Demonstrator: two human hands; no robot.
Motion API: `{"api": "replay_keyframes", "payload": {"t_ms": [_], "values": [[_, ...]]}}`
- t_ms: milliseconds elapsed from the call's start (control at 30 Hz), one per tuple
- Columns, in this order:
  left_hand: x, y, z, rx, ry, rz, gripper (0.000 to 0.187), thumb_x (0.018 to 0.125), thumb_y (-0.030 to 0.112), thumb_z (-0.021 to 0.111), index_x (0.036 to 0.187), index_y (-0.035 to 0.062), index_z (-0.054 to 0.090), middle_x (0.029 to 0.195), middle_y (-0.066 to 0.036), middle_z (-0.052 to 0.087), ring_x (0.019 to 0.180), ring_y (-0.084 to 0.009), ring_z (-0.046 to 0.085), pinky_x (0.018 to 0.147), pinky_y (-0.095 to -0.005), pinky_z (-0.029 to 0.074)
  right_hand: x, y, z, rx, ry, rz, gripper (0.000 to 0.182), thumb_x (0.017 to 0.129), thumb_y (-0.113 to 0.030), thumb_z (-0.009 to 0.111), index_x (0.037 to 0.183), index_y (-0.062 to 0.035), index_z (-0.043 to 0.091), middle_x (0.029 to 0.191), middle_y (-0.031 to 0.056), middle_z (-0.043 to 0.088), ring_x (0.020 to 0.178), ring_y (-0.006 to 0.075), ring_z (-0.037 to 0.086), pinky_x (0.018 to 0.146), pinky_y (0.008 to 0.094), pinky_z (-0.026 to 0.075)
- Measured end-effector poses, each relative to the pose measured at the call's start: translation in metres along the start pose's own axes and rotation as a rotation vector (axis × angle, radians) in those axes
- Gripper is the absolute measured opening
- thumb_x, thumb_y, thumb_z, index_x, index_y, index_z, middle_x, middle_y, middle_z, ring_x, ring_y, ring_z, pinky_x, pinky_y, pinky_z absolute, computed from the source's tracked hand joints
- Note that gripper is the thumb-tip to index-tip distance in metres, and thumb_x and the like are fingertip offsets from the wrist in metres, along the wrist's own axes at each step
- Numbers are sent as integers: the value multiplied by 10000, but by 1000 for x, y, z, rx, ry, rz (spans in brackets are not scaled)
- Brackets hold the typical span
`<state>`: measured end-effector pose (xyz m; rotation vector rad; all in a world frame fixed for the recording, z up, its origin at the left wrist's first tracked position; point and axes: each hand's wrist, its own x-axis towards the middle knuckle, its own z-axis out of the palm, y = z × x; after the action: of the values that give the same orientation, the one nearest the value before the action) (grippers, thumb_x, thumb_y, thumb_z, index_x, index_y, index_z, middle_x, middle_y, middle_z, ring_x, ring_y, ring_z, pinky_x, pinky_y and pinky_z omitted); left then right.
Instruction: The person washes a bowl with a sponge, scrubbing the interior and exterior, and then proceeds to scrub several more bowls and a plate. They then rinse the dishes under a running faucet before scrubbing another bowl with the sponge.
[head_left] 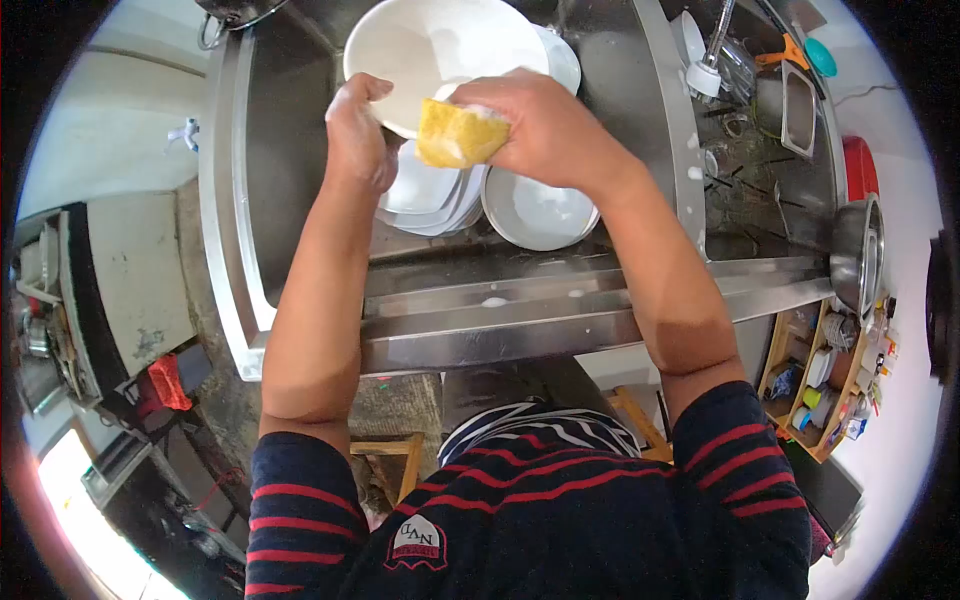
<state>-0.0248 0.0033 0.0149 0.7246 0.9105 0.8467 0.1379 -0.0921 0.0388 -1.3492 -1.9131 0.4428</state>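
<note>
A large white bowl is tilted over the sink, its inside facing up. My left hand grips its near left rim, thumb on the inner side and fingers beneath. In my right hand is a yellow sponge with suds on it, held at the bowl's near rim. Below my hands a stack of white plates lies in the sink. Beside the stack sits a round white bowl with whitish liquid inside. Part of another white dish shows behind the large bowl.
The metal sink has suds on its front edge. On the right, a second basin holds utensils, glasses and a metal pan under a faucet. A steel bowl stands at its right edge. A pot is at upper left.
</note>
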Motion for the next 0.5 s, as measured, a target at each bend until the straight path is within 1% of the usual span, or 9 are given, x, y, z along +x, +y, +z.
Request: {"api": "replay_keyframes", "payload": {"t_ms": [100,167,233,267,333,367,433,467,500], "values": [[6,13,-13,13,-73,32,496,741,213,519,1149,-68,484,1049,-191,569,975,-324,570,886,-404,454,-4,10,-12,-144,-17,-96,323,707,-220,715,983,-69,647,876,115,670,830,334,619,821,423,461],[4,14,-13,100,-43,24,494,746,216,525,1147,-71,493,1068,-189,571,980,-322,572,895,-405,448,-10,13,-15,-207,10,-126,334,710,-234,709,992,-64,654,897,123,672,822,331,624,839,425,455],[6,9,-14,136,-44,39,485,758,225,530,1142,-69,501,1058,-181,578,963,-308,580,881,-394,457,-15,11,-20,-45,-180,70,351,706,-238,692,1005,-57,665,962,161,660,849,341,623,842,411,466],[6,7,-15,136,-46,37,485,758,225,530,1142,-69,501,1058,-181,578,963,-308,580,881,-394,457,-15,10,-19,-45,-180,72,351,706,-238,692,1005,-57,665,962,161,660,849,341,623,842,411,466],[2,4,-11,128,-87,-15,438,779,239,539,1107,-51,528,1031,-169,584,943,-293,584,866,-386,461,-11,7,-12,217,-332,294,364,698,-220,671,1023,-57,671,995,190,649,896,359,615,844,403,472],[3,-2,-12,128,-91,-17,438,779,239,539,1107,-51,528,1031,-169,584,943,-293,584,866,-386,461,-10,10,-1,215,-330,298,364,698,-220,671,1023,-57,671,995,190,649,896,359,615,844,403,472],[-1,-13,-10,99,-185,-43,322,792,238,563,1004,-5,575,964,-135,590,868,-249,567,817,-347,453,-8,15,27,73,91,67,326,698,-184,652,995,-55,686,1040,192,642,922,359,611,812,410,486],[-8,-15,-6,165,-186,-54,309,811,239,550,1017,10,573,968,-132,588,851,-246,566,809,-345,458,-6,16,25,-46,193,-13,269,682,-143,640,931,-71,713,1038,193,633,906,345,623,789,434,494],[-10,-15,-4,167,-192,-63,309,811,239,550,1017,10,573,968,-132,588,851,-246,566,809,-345,458,-6,13,20,-49,195,-3,269,682,-143,640,931,-71,713,1038,193,633,906,345,623,789,434,494]]}}
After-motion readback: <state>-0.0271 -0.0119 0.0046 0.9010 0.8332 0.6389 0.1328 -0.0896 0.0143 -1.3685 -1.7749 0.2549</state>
